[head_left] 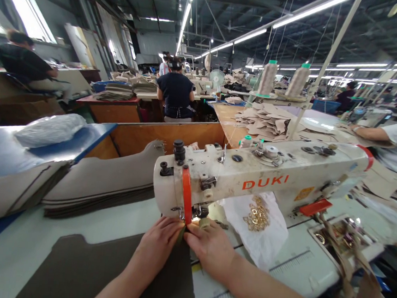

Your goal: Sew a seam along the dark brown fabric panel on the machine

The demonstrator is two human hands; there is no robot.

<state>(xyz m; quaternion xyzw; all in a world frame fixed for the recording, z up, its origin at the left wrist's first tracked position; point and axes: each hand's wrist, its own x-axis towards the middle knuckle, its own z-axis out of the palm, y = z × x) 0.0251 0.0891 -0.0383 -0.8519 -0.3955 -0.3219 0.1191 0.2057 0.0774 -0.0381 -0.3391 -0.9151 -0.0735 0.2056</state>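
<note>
A white sewing machine (227,179) with an orange band spans the middle of the head view. Under its needle area lies a dark grey-brown fabric panel (91,265), spread over the pale machine table. My left hand (159,238) presses on the panel just left of the needle area, its fingers together on the material. Close on the other side, my right hand (210,247) pinches the panel's edge. Both sets of fingertips nearly meet below the orange band. The needle and the stitching point are hidden behind the fingers and the machine head.
Stacked fabric panels (105,178) lie at the left. Gold rings (258,214) rest on a white sheet (276,248) right of the needle area. Farther right is a tray (372,250) with straps and small parts. Other people sit at tables beyond; one person's arm (373,133) reaches in at the right.
</note>
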